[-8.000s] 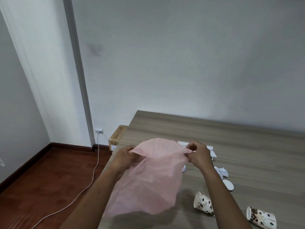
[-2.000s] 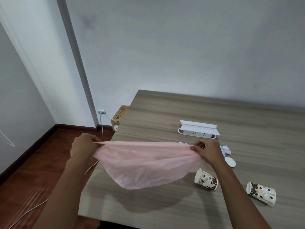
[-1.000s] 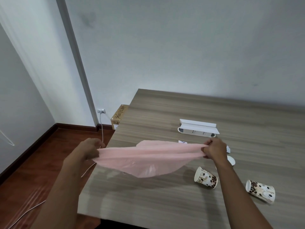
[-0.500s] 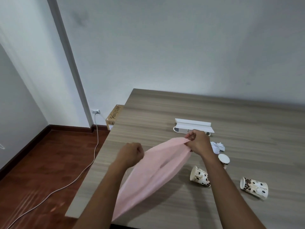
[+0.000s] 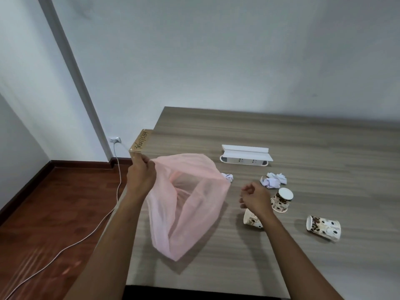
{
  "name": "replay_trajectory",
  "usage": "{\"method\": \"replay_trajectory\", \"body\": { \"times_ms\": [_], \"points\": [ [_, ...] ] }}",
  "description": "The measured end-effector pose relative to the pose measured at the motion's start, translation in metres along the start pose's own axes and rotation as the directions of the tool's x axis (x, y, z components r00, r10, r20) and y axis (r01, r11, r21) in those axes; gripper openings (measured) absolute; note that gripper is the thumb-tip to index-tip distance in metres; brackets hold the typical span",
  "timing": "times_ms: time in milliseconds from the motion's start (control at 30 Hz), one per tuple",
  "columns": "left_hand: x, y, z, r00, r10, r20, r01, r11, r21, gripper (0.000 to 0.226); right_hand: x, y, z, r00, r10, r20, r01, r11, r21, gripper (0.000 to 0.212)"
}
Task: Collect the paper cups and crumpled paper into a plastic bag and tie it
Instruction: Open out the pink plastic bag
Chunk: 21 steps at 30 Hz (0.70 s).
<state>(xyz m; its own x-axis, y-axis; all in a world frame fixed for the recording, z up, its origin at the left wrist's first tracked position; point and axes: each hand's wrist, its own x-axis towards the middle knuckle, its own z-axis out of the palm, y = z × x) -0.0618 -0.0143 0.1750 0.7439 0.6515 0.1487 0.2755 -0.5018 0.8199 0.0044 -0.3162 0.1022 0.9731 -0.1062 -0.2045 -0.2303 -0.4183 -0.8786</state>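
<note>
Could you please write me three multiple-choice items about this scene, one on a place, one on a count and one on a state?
1. Where does the white power strip lie?
A. on the floor
B. on the table, beyond the crumpled paper
C. inside the bag

2. How many paper cups are on the table?
A. one
B. three
C. five

3. What holds the pink plastic bag?
A. the left hand alone
B. both hands
C. neither hand

Answers:
1 B: it sits farther back on the tabletop.
2 B: one upside down, two on their sides.
3 A: the right hand is apart, holding nothing.
</note>
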Motion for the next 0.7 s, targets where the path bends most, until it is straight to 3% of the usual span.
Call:
{"method": "replay_trajectory", "body": {
  "times_ms": [33, 133, 200, 400, 467, 533, 567, 700],
  "points": [
    [0.000, 0.000, 0.001, 0.999, -0.016, 0.040, 0.017, 1.000, -0.017, 0.011, -0.002, -0.003, 0.006, 0.998, 0.032, 0.059, -0.031, 0.999, -0.024, 0.015],
    [-0.005, 0.002, -0.002, 0.992, -0.043, 0.122, 0.053, 0.995, -0.082, 0.011, -0.007, 0.000, 0.036, 0.973, 0.091, 0.211, -0.029, 0.959, -0.283, 0.089],
    [-0.008, 0.004, -0.007, 0.988, -0.051, 0.147, 0.069, 0.990, -0.123, 0.013, -0.010, 0.009, 0.063, 0.967, 0.120, 0.227, -0.051, 0.956, -0.289, 0.107],
    [-0.012, 0.005, -0.035, 0.981, -0.113, 0.155, 0.154, 0.946, -0.285, 0.018, 0.009, 0.045, 0.136, 0.924, 0.294, 0.246, -0.305, 0.952, 0.005, 0.092],
    [-0.014, 0.007, -0.047, 0.980, -0.152, 0.128, 0.188, 0.918, -0.349, 0.023, 0.009, 0.047, 0.151, 0.928, 0.270, 0.257, -0.295, 0.953, 0.065, 0.068],
    [-0.014, 0.007, -0.058, 0.982, -0.168, 0.090, 0.190, 0.915, -0.357, 0.024, 0.005, 0.042, 0.162, 0.942, 0.205, 0.264, -0.235, 0.968, 0.088, 0.025],
    [-0.012, 0.006, -0.063, 0.982, -0.173, 0.071, 0.187, 0.916, -0.356, 0.024, 0.003, 0.040, 0.166, 0.950, 0.185, 0.251, -0.212, 0.974, 0.085, 0.013],
    [-0.005, -0.006, -0.072, 0.964, -0.239, 0.119, 0.267, 0.880, -0.394, 0.018, 0.002, 0.016, 0.160, 0.979, 0.160, 0.123, -0.177, 0.975, 0.138, 0.016]
  ]
}}
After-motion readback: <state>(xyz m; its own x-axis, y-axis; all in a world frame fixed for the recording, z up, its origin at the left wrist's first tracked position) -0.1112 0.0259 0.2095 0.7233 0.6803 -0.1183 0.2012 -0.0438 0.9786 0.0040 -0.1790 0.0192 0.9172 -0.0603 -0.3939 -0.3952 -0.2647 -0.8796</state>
